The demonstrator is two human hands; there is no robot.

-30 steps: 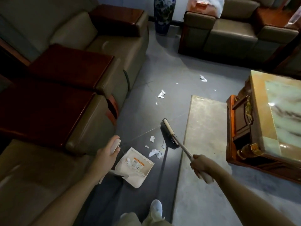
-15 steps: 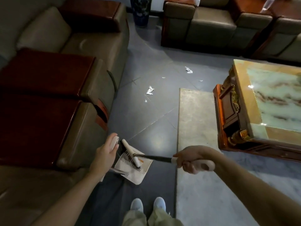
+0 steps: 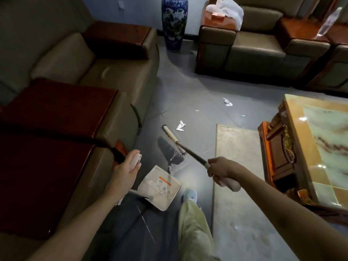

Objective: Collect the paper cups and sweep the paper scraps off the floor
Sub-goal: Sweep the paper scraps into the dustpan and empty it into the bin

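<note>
SWEEPING UP: A person stands on a grey tiled floor (image 3: 188, 87) in a sitting room with a tool in each hand. The right hand (image 3: 222, 172) is closed tight, fingers wrapped fully round the cream grip at the end of a long-handled broom (image 3: 173, 138). The dark shaft runs forward and to the left to a wooden, black-bristled head, whose shadow falls on the tiles just beside it. Whether the bristles touch the floor cannot be told.

The left hand (image 3: 126, 172) curls round the pale top grip of a cream plastic dustpan (image 3: 165, 193). The pan sits low between the two hands, just beside the person's pale shoe (image 3: 190, 194), and white bits of paper lie in its tray. More white paper scraps (image 3: 181, 125) lie on the open floor. One crumpled piece is just beyond the broom head, another piece (image 3: 227, 102) lies farther on, and small flecks are scattered near them.

A beige rug (image 3: 239, 157) lies to the right, beside a carved wooden coffee table (image 3: 273, 147) with a green marble tabletop. Brown leather sofas (image 3: 75, 59) with dark wooden armrests line the left side and the far wall. A tall blue-and-white porcelain vase (image 3: 174, 21) stands between them.
</note>
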